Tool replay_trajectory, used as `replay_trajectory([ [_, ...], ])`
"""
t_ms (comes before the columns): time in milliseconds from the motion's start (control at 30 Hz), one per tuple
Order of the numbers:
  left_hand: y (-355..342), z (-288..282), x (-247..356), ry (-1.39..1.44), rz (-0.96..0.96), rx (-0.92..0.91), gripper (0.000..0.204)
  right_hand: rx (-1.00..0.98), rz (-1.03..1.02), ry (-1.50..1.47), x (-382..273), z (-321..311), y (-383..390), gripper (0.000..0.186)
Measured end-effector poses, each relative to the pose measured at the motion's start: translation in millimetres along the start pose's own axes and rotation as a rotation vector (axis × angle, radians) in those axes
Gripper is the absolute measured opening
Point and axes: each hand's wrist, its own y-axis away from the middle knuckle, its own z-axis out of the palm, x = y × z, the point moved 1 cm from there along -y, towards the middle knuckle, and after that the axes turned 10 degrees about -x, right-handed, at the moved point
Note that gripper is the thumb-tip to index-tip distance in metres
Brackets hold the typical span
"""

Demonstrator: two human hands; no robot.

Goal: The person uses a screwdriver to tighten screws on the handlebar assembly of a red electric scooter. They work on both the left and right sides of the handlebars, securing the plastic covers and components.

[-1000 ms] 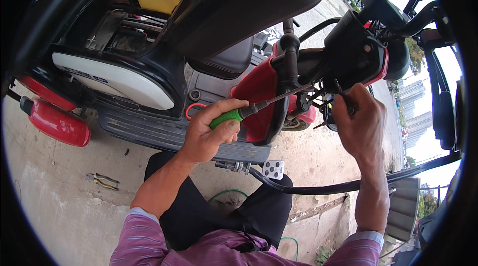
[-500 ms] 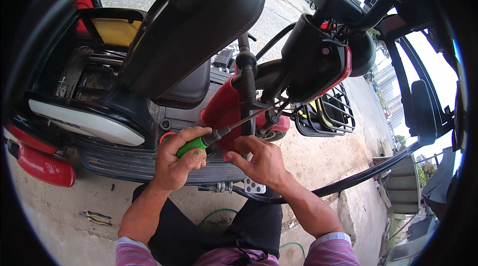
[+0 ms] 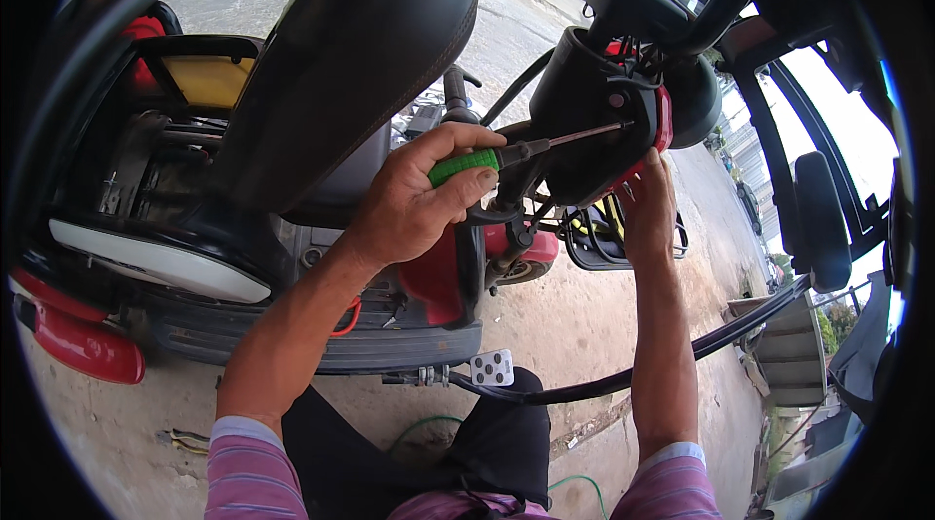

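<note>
Your left hand (image 3: 414, 197) has its fingers wrapped round the green-handled screwdriver (image 3: 463, 167), its tip at the black housing (image 3: 570, 92), near that housing's right edge. Your right hand (image 3: 651, 218) has fingertips at the red trim (image 3: 664, 123); whether they grip, I cannot tell. A spotted pedal (image 3: 492, 367) sits beside the footboard's (image 3: 390, 351) near right corner

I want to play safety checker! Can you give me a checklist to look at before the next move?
1. Screwdriver gripped: ok, the left hand is wrapped around its green handle.
2. Tip seated in a screw: cannot tell; it's at the black housing, but too small to see.
3. Right hand away from the tip: ok, it is below, by the red trim.
4. Right hand free of small parts: cannot tell, its grip is unclear.
5. Pliers picked up off the ground: not ok, they lie there, beside the left sleeve.
</note>
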Motion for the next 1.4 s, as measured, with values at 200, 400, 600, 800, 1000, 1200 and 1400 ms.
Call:
replay_trajectory([
  [200,-10.9,-9.5,-6.0,-0.045,-0.012,-0.010,0.030,-0.010,-0.010,-0.016,6.3,1.0,-5.4,0.056],
  [400,-20.2,-5.4,-5.7,-0.067,-0.045,-0.028,0.031,0.008,-0.015,-0.012,6.0,2.5,-3.8,0.057],
  [600,-30.1,-2.6,-6.3,-0.093,-0.049,-0.044,0.031,0.026,-0.031,0.005,7.7,3.7,-3.5,0.059],
  [800,-41.7,-5.8,6.7,-0.171,-0.025,-0.052,0.029,0.127,-0.083,0.097,11.3,6.1,-3.4,0.063],
  [1000,-53.0,-15.0,27.1,-0.202,-0.169,-0.060,0.028,0.207,-0.176,0.253,18.1,17.9,-3.9,0.063],
  [1200,-65.9,-14.7,30.6,-0.196,-0.215,-0.056,0.029,0.240,-0.257,0.294,22.0,12.2,-5.7,0.061],
  [1400,-73.1,-12.1,37.4,-0.194,-0.203,-0.002,0.024,0.309,-0.283,0.245,16.5,25.2,-3.3,0.056],
])
